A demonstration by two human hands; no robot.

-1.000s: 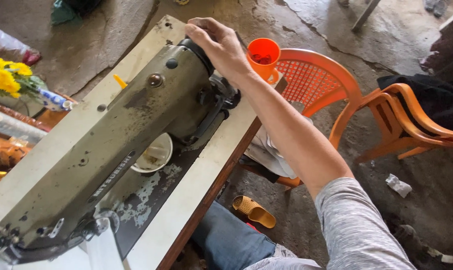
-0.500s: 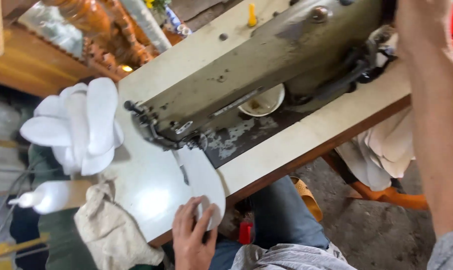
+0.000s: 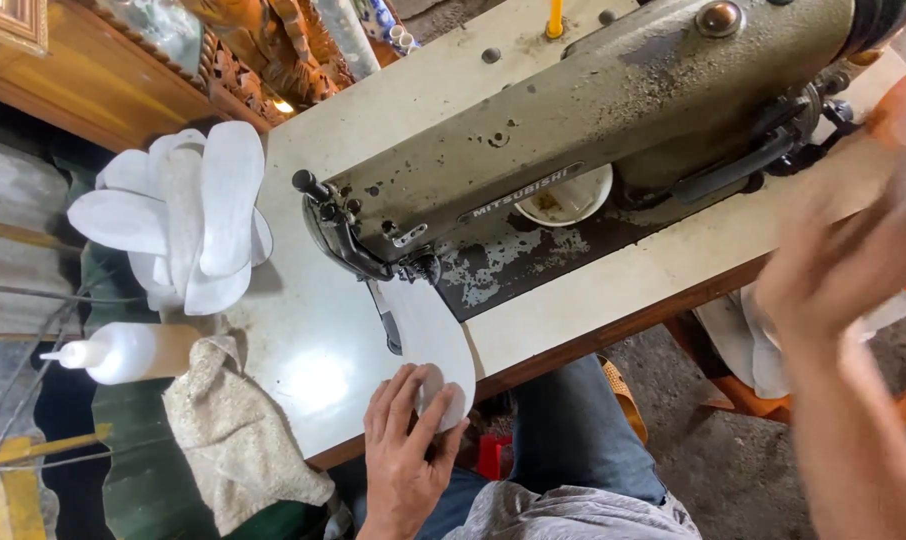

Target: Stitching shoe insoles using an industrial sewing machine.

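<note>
One white piece lies flat on the worktop, its far end under the sewing machine's foot. Left hand presses its near end, fingers spread; holding it flat and steady should keep the seam true. Right hand hovers blurred, its fingers unreadable.

Pale table with wooden front edge carries the olive-grey sewing machine. Also on it — curved white piece under the needle, stack of white pieces at the far-left corner, yellow spool pin.
</note>
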